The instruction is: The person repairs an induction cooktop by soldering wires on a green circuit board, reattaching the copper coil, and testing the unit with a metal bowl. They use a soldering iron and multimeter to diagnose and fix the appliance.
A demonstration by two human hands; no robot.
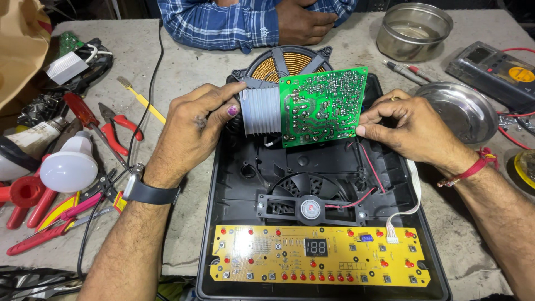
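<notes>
Green circuit board [323, 106], yellow control board [320, 255], black casing [234, 184], blue plaid sleeve [223, 25]

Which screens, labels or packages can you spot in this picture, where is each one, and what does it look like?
Small dark display: middle of the yellow control board, rectangular.
Multimeter: far right of the table, grey, dark screen, yellow dial.
White tag: far left, rectangular, on cables.
Brown paper bag: top left corner.
</notes>
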